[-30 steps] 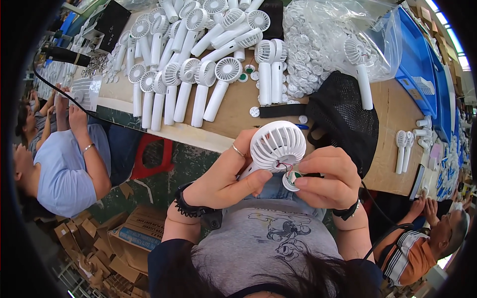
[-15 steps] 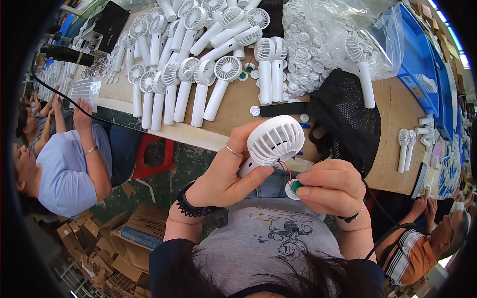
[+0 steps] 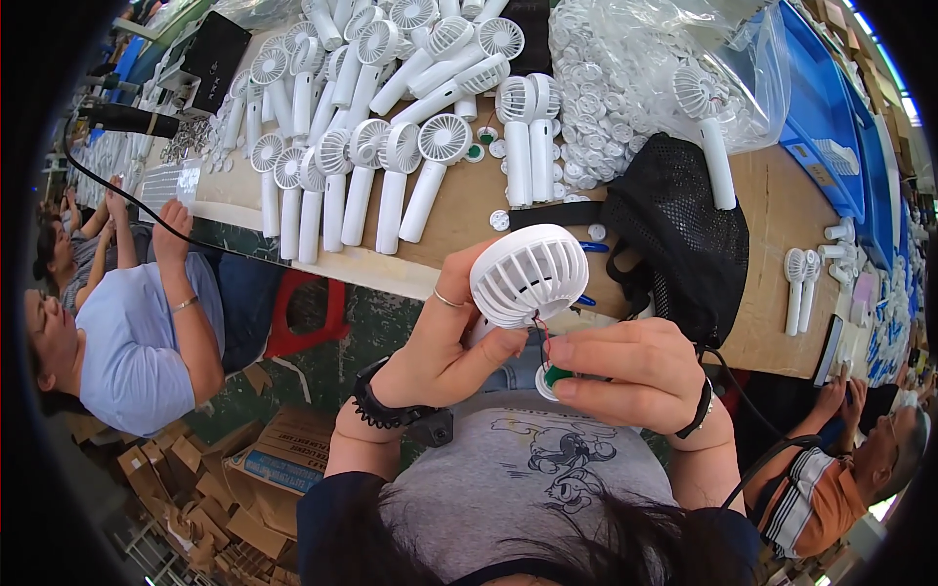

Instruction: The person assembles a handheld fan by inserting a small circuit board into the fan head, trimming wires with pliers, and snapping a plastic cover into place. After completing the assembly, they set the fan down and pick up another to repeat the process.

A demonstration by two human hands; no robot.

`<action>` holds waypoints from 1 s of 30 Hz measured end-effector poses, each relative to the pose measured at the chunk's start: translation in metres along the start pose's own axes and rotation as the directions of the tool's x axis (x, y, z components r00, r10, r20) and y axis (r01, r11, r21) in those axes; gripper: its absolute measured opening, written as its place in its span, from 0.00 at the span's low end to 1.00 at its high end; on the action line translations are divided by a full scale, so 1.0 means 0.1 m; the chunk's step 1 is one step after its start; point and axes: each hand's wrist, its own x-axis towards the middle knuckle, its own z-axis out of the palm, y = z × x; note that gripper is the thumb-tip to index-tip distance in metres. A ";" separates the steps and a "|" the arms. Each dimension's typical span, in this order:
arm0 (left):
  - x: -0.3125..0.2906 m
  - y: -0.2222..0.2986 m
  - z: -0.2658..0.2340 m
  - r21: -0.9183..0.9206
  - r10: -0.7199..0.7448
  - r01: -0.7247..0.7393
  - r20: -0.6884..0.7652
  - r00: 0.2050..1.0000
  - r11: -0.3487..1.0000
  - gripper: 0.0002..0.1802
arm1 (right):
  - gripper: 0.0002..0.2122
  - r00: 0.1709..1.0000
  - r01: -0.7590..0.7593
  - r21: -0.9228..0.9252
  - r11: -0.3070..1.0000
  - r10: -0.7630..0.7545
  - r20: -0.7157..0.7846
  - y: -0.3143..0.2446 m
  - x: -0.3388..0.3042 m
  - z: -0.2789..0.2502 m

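My left hand [image 3: 445, 342] is closed round the handle of a white handheld fan [image 3: 528, 273], its caged head tilted up in front of my chest. Thin red and dark wires [image 3: 543, 342] run out at the base of the head. They lead down to a small round white cap with a green circuit board [image 3: 555, 379]. Thumb and fingertips of my right hand [image 3: 635, 376] pinch that cap just below the fan head, and the fingers cover part of it. The fan's handle is mostly hidden by my left hand.
Several white fans [image 3: 381, 166] lie on the table beyond my hands. A heap of small white discs [image 3: 586, 107] sits by a clear plastic bag [image 3: 684, 49]. Nearer are a black mesh bag [image 3: 674, 234] and a blue pen [image 3: 586, 301]. Blue trays [image 3: 821, 127] stand at right; people sit on both sides.
Both hands have shifted slightly left with the fan and the wired cap. My right hand has turned a little, with its fingers lying more level across the cap.
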 end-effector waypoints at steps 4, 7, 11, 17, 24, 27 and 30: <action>-0.01 -0.01 0.00 -0.077 -0.038 0.039 0.011 0.999 0.996 0.32 | 0.11 1.000 0.004 0.014 1.000 -0.004 0.007 0.00 0.02 0.01; 0.00 0.00 0.01 -0.079 -0.047 0.048 0.007 0.999 0.996 0.32 | 0.11 1.000 -0.003 0.030 1.000 0.002 0.008 0.00 0.02 0.01; 0.01 -0.01 0.02 -0.082 -0.042 0.043 0.016 0.999 0.996 0.32 | 0.12 1.000 -0.018 0.054 0.998 0.018 0.006 0.00 0.01 0.03; 0.03 0.00 0.03 -0.100 -0.049 0.051 0.021 0.999 0.994 0.32 | 0.13 1.000 -0.021 0.051 0.998 0.021 0.002 0.00 0.00 0.03; 0.02 0.02 0.02 -0.070 -0.095 0.096 0.025 0.995 0.993 0.31 | 0.14 0.999 -0.036 0.028 0.999 0.036 -0.011 0.03 -0.01 0.02; 0.04 0.06 0.03 -0.019 -0.174 0.175 0.030 0.984 0.984 0.29 | 0.14 0.998 -0.056 0.009 0.998 0.056 -0.027 0.05 0.00 0.03; 0.08 0.10 0.07 0.004 -0.313 0.314 -0.029 0.949 0.950 0.28 | 0.14 0.995 -0.086 -0.001 0.996 0.085 -0.055 0.06 0.00 0.06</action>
